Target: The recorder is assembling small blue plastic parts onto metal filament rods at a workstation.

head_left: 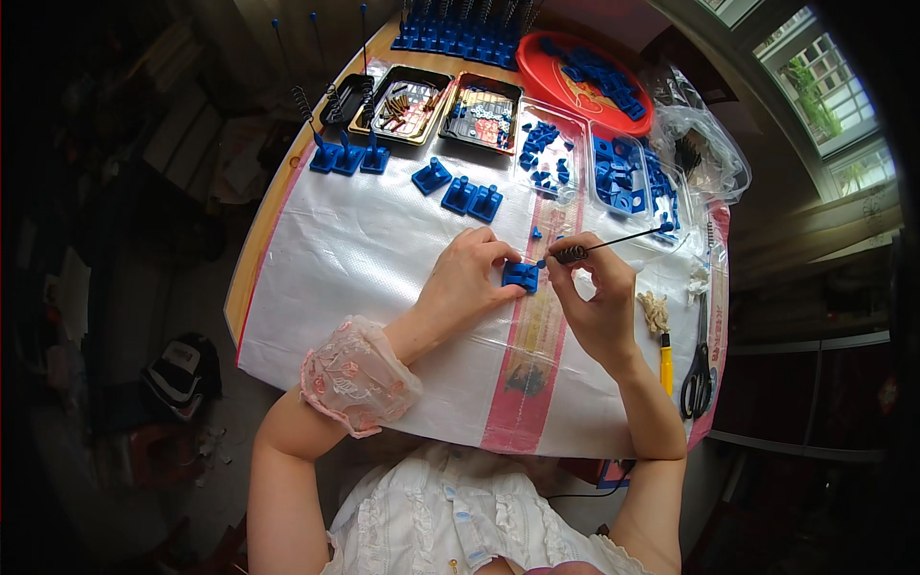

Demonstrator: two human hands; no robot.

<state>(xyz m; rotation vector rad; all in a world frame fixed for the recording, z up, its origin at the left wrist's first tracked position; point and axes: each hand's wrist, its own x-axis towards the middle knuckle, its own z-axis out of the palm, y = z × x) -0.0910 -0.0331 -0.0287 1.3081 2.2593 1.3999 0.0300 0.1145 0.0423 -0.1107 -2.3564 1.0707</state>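
Observation:
My left hand (pixel 462 273) pinches a small blue plastic base (pixel 520 278) between thumb and fingers, holding it on the sheet. Close on its right, my right hand (pixel 599 297) grips a black coil spring (pixel 571 254). A thin dark rod (pixel 623 237) runs from this spring up to the right and ends in a blue tip (pixel 664 227). A small blue part shows at the spring's other end, beside the base; whether the two touch I cannot tell. Just beyond my hands lies a loose blue piece (pixel 537 233). Several blue bases (pixel 460 195) sit farther off.
Shallow trays (pixel 414 80) of small parts line the far side, with clear boxes (pixel 618 177) of blue parts. A red round tray (pixel 628 113) stands behind. Finished-looking spring pieces (pixel 348 158) stand far left. At right lie black scissors (pixel 697 388) and a yellow-handled tool (pixel 666 364).

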